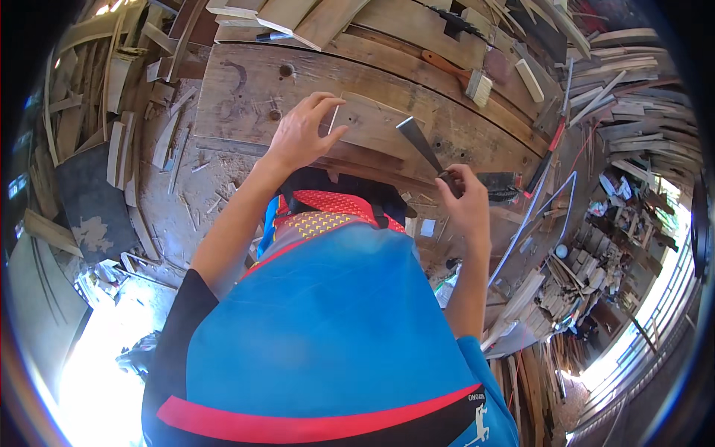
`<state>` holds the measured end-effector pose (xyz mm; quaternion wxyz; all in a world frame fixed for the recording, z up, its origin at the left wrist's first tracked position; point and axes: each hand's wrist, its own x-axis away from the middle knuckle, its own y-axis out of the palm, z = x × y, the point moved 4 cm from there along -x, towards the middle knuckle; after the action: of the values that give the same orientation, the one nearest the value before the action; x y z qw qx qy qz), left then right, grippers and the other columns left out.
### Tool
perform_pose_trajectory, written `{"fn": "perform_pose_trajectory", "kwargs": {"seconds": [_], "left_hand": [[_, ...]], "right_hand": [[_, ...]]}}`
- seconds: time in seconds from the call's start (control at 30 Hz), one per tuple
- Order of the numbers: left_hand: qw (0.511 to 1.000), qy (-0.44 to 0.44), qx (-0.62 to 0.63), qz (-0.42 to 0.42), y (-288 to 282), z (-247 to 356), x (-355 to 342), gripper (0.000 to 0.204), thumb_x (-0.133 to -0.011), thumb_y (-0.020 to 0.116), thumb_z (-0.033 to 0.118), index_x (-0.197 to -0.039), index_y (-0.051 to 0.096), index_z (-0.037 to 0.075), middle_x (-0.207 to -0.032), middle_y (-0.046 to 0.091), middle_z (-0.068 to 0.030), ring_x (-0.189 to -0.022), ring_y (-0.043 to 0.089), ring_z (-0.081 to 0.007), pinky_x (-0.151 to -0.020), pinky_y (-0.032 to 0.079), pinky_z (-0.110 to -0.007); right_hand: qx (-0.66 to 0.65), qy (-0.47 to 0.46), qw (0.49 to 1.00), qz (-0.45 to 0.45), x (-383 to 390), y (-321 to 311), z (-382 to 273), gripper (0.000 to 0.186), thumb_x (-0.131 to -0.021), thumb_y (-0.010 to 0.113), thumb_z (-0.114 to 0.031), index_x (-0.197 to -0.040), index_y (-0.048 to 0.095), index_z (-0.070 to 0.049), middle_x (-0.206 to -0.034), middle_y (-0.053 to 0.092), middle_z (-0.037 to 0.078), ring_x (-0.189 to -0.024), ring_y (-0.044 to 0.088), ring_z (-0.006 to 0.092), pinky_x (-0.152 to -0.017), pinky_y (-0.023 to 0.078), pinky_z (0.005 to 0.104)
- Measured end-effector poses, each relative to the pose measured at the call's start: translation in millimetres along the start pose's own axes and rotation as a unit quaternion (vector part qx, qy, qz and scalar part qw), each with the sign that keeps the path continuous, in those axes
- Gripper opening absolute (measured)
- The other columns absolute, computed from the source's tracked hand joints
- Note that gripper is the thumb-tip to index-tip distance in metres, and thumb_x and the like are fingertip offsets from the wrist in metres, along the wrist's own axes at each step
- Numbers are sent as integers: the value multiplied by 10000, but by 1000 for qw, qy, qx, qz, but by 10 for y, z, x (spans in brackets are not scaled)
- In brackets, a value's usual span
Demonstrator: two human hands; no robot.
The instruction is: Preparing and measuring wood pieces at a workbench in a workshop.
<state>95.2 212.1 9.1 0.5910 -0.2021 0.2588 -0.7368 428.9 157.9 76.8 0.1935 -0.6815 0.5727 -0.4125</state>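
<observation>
My right hand (465, 195) is closed around the handle of a chisel (420, 144). Its dark, flat blade points up and to the left, over the bench. At the left end of a short wooden board (376, 125), my left hand (302, 132) has its thumb and fingers spread across the board's width, gripping its edges. The board lies on the wooden workbench (242, 89), close to its near side. Most of the chisel's handle is hidden inside my right hand.
A paintbrush (479, 88) and a pale wood block (529, 80) lie toward the bench's far right. A dark marker-like object (273, 36) rests at the far left. Stacked timber (633, 67) fills the right side, and planks (119, 153) lean at left. Shavings litter the floor.
</observation>
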Motion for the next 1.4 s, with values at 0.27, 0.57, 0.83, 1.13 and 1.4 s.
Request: {"fn": "perform_pose_trajectory", "kwargs": {"seconds": [0.27, 0.57, 0.83, 1.13, 1.4], "left_hand": [[995, 66, -54, -51, -8, -99, 54, 662, -860, 785, 260, -1465, 550, 128, -1435, 581, -119, -1268, 557, -355, -1104, 445, -455], [999, -17, -5, -32, 56, -250, 124, 791, -804, 824, 303, -1511, 512, 131, -1413, 602, -128, -1269, 548, -359, -1102, 441, -471], [992, -89, -2, -89, 163, -417, -247, 652, -858, 713, 416, -1405, 625, 72, -1334, 633, -206, -1230, 592, -388, -1080, 466, -463], [977, -101, 189, -1, -129, -82, -87, 551, -912, 709, 287, -1404, 631, 50, -1359, 657, -178, -1097, 703, -284, -959, 545, -385], [968, -169, 180, -48, -49, -259, 564, 592, -935, 749, 316, -1437, 596, 41, -1237, 713, -207, -1115, 698, -287, -979, 528, -393]], "right_hand": [[-63, 49, 993, 83, 258, 524, -114, 281, -924, 761, -174, -1103, 641, 6, -948, 731, 159, -856, 714, 262, -791, 547, 362], [-74, 49, 995, 51, 193, 448, -85, 256, -926, 759, -170, -1084, 662, 7, -947, 735, 132, -844, 703, 212, -793, 541, 332], [-379, 214, 900, 18, -47, 633, 43, 510, -974, 724, -294, -1350, 573, 15, -848, 713, 82, -440, 492, 96, -392, 439, 280], [-493, 156, 854, 55, -88, 576, -365, 516, -1016, 634, -307, -1422, 526, -8, -1248, 679, 153, -460, 510, 100, -412, 448, 269], [-482, 190, 855, -23, 238, 956, -193, 598, -998, 671, -280, -1464, 498, 54, -1484, 570, 207, -477, 561, 108, -419, 455, 275]]}}
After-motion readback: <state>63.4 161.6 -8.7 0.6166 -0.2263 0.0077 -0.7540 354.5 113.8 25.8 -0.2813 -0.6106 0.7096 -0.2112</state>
